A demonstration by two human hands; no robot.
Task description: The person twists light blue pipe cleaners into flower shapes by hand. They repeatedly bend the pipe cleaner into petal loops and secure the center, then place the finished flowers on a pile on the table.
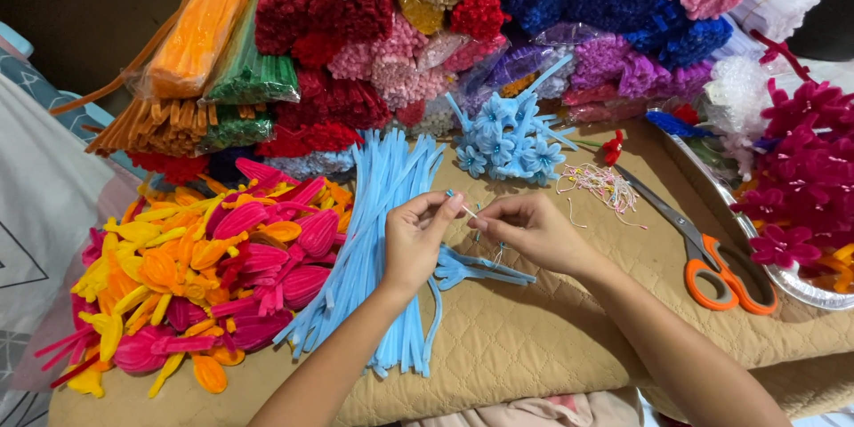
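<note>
My left hand [420,236] and my right hand [527,229] meet over a tan quilted cloth [534,338]. Between their fingertips they pinch a thin pale stamen thread [469,211]. Just below the hands lies a light blue pipe-cleaner flower piece [476,267], touching my left palm. A thick bundle of light blue pipe cleaners [374,240] lies under and left of my left hand. Finished blue pipe-cleaner flowers [507,138] stand behind the hands.
Orange-handled scissors [712,262] lie to the right, by a small pile of pale stamen threads [605,187]. Pink, yellow and orange petal pieces [205,267] are heaped at left. Bagged pipe cleaners [427,27] in many colours are stacked behind. Magenta flowers [805,169] fill a metal tray [818,294] at right.
</note>
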